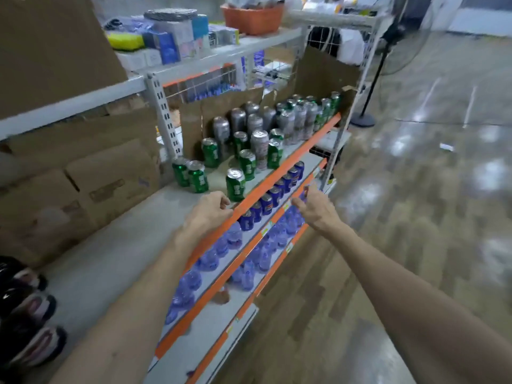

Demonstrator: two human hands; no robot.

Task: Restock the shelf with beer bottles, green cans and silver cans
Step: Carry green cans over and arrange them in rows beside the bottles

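Several green cans [235, 184] stand scattered on the grey shelf [116, 245] with the orange front edge. Behind them stand several taller silver cans [260, 145], with more green and silver cans [304, 117] packed toward the far right end. No beer bottles are in sight. My left hand [210, 209] hovers at the shelf's front edge just in front of the nearest green can, fingers curled, holding nothing. My right hand [313, 206] is out in front of the lower shelves, fingers loosely curled, thumb up, empty.
Blue cans [267, 202] and blue-tinted plastic water bottles [234, 236] line the lower shelves. Cardboard boxes [110, 178] stand behind the shelf at left, shoes [30, 309] at the near left. An orange basket [253, 19] sits on the top shelf. A standing fan [371, 79] stands on the glossy floor at right.
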